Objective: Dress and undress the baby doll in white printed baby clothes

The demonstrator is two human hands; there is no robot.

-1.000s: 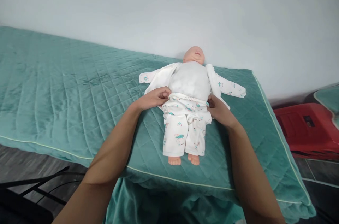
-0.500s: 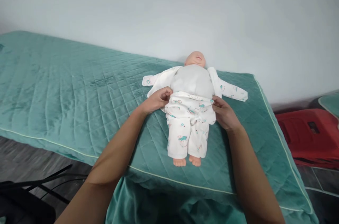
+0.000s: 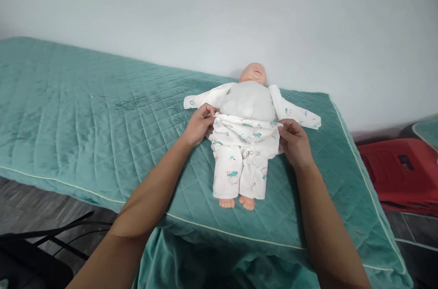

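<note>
A baby doll [image 3: 253, 74] lies on its back, head toward the wall, its pale cloth belly bare. White printed pants [image 3: 226, 170] cover its legs, and both feet stick out of the cuffs. My left hand [image 3: 201, 124] pinches the waistband at its left end. At the opposite end, my right hand [image 3: 294, 139] pinches the same waistband, which is stretched taut across the lower belly. The doll's white printed jacket [image 3: 301, 115] hangs open, sleeves spread to both sides.
A green quilted cover [image 3: 102, 120] with pale piping lies over the bed. The wall [image 3: 219, 11] rises behind it. On the floor at right is a red plastic object [image 3: 404, 170]. Black metal legs [image 3: 58, 234] stand at lower left.
Both hands have moved apart slightly, pulling the waistband wider and straighter. The pants and the doll's feet have shifted a little up and to the left in view.
</note>
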